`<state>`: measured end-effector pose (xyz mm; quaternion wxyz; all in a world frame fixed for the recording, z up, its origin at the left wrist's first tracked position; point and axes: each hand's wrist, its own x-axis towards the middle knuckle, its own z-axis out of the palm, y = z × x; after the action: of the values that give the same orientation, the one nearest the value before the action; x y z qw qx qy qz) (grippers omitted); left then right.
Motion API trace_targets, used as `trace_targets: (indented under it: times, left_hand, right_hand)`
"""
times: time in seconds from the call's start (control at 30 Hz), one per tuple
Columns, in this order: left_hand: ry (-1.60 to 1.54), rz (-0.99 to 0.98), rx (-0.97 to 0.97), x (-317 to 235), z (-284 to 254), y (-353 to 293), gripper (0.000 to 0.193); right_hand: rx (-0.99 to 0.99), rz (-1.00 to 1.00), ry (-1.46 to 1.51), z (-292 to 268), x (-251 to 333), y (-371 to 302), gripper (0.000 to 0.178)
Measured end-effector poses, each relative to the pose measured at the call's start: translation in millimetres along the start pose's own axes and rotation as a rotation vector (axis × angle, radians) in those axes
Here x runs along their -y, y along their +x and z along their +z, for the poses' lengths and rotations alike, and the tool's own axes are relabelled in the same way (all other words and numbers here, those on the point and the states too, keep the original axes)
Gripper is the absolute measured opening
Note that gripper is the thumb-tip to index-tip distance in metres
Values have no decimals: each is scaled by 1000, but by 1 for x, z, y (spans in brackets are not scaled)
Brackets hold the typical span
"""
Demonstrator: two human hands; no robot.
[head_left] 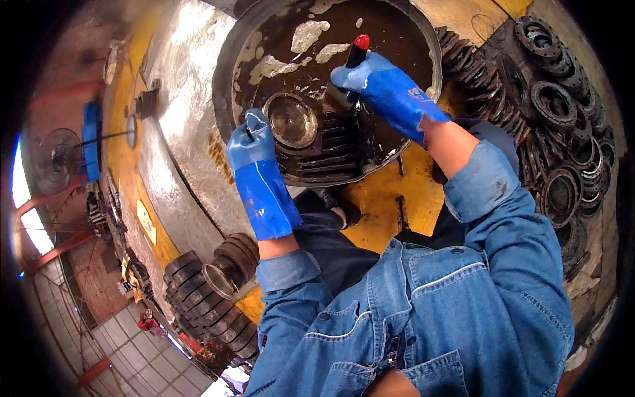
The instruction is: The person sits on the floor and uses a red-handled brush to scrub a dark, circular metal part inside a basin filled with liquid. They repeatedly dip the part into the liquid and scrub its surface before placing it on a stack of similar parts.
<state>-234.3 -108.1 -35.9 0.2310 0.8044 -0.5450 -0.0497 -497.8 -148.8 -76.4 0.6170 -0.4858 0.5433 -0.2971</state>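
My right hand (374, 76), in a blue rubber glove, is closed around a brush-like tool (359, 49) with a black handle and a red end. Its lower part is blurred over the basin. My left hand (253, 145), gloved the same way, has its fingers curled at the basin's left side. Something small and dark shows between those fingers, but I cannot make out what it is. Beside them sits a round, rimmed metal part (289, 120). Dark, flat parts (331, 151) are stacked at the near side of the large round basin (223, 79), which holds dark liquid with pale foam.
Many dark metal rings (554, 104) lie piled on the right, with more stacked parts (473, 83) beside the basin. At lower left stand ribbed dark cylinders (205, 298) and a stack of rings (228, 264). A fan (63, 155) stands far left. Yellow surface (377, 205) lies below the basin.
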Motion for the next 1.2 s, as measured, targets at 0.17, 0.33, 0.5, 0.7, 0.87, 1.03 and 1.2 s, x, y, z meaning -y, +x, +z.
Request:
trace_targets:
  times: [0.17,0.33,0.5,0.7,0.87,1.03,1.2]
  left_hand:
    - [-38,45,-53,3,6,1,51]
    - [83,-22,-32,6,7,7,53]
    - [12,17,-35,15,8,4,55]
    - [-27,120,-36,1,12,1,55]
    - [-62,194,-1,11,4,-4,54]
    - [-45,501,-7,16,1,-6,44]
    - [-123,606,101,5,-15,-14,31]
  right_hand:
    - [-101,-161,459,20,-6,6,41]
    - [-113,-23,91,23,-13,6,42]
    - [-151,-56,190,21,-2,9,40]
    - [-220,-15,-262,17,-37,45,39]
    - [-267,-427,-56,19,-4,16,35]
    - [-396,-875,-585,1,26,5,25]
    - [-275,-1137,-805,-10,25,4,39]
